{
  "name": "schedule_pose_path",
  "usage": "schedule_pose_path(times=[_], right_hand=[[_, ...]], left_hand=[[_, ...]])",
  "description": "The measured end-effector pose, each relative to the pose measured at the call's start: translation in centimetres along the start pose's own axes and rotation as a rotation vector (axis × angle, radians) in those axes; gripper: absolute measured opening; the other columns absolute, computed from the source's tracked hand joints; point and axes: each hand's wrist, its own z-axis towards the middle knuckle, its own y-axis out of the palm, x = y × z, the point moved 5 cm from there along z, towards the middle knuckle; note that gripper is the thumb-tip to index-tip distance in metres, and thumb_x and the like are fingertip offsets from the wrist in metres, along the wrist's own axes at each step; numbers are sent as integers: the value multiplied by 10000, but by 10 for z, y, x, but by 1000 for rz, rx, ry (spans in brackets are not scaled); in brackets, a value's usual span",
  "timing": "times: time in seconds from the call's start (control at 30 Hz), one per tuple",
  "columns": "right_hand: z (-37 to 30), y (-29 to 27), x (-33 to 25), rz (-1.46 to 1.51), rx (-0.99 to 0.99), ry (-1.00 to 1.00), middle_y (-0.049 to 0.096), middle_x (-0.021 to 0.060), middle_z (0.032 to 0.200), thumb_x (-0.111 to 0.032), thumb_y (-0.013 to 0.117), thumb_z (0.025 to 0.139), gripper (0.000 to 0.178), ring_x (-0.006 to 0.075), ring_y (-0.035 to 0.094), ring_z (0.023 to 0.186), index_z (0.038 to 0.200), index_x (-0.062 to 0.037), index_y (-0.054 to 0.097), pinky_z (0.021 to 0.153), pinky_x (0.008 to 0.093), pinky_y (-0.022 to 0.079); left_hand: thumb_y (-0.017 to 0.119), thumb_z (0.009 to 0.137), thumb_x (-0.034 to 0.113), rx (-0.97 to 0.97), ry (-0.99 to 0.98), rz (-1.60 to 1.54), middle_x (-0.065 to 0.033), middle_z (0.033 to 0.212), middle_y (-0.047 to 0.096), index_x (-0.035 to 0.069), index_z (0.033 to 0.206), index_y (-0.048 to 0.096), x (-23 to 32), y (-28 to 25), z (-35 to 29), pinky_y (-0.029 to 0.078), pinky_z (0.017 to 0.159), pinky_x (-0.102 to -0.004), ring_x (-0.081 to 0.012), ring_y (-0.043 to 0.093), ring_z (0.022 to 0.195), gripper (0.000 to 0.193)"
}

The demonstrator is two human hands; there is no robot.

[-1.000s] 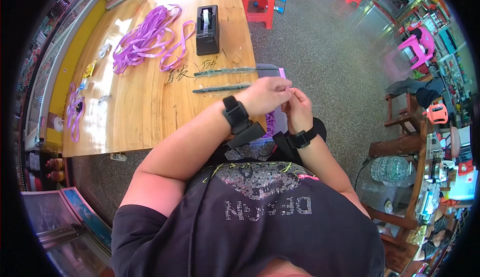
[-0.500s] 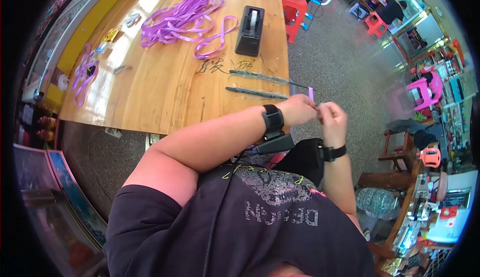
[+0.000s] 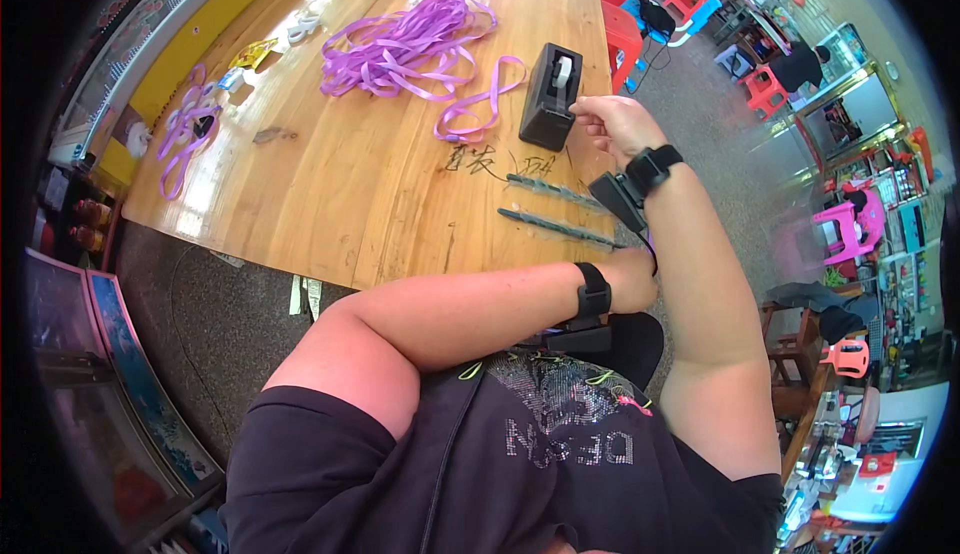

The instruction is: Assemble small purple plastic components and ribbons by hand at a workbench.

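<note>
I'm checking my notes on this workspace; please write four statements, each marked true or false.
1. The right hand is beside the black, blocky tape dispenser. True.
2. Two thin dark-green sticks lie on the glossy wooden table. True.
3. The right hand lifts both sticks. False: they lie flat, the left hand near their ends.
4. The dispenser stands on a stool. False: it stands on the table, right of the tangled purple ribbon.

"Tape dispenser [image 3: 545, 130] at one o'clock?"
"Black, with whitish tape [image 3: 563, 71]."
"And the ribbon [image 3: 410, 51] at eleven?"
"Purple. Worktop [image 3: 300, 194]: honey-coloured wood grain."
"The shirt [image 3: 500, 514] at six?"
"Black, patterned in silver sparkle."
"Floor [image 3: 700, 154] at two?"
"Speckled grey; the chair [image 3: 845, 230] at three, pink."
</note>
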Motion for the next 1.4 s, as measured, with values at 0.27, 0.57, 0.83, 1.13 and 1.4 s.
schedule_pose_path(times=[0.27, 0.57, 0.83, 1.13, 1.4], right_hand=[[13, 23, 0, 218, 36, 43, 553, -36, 663, -137, 698, 770, 81, 62, 438, 586, 745, -74, 656, 538, 226, 335], [-34, 35, -1, 257, -76, -28, 607, 1, 694, -114, 665, 824, 71, 66, 519, 566, 828, -72, 607, 529, 195, 398], [-30, 36, 31, 204, -73, 175, 594, -4, 672, -98, 668, 817, 71, 56, 497, 528, 817, -78, 600, 462, 198, 403], [-35, -5, 9, -2, -51, -45, 586, -18, 676, -101, 659, 813, 69, 41, 496, 537, 848, -51, 625, 470, 182, 391], [-92, -80, 28, -421, -209, -190, 550, -41, 711, -51, 571, 830, 154, 36, 478, 639, 962, -28, 645, 578, 196, 394]], left_hand=[[464, 847, 135, 78, 300, 94, -228, 1033, 628, 57, 1067, 625, 37, -22, -18, 481, 803, -437, -377, 603, 953, 283], [509, 908, 284, 33, 139, -249, -157, 1165, 601, 63, 1166, 586, 51, -29, -42, 450, 881, -376, -265, 560, 1075, 348], [465, 938, 322, -146, 132, -194, -133, 1279, 533, 80, 1273, 520, 38, -8, -33, 406, 945, -349, -228, 497, 1142, 418], [575, 755, 194, -7, 70, 279, -232, 1091, 613, 20, 1089, 629, 37, -18, -29, 457, 885, -423, -364, 579, 1039, 380], [605, 703, 151, 156, 204, 147, -268, 958, 604, -43, 889, 601, 30, -20, -30, 465, 854, -440, -406, 583, 960, 269]])
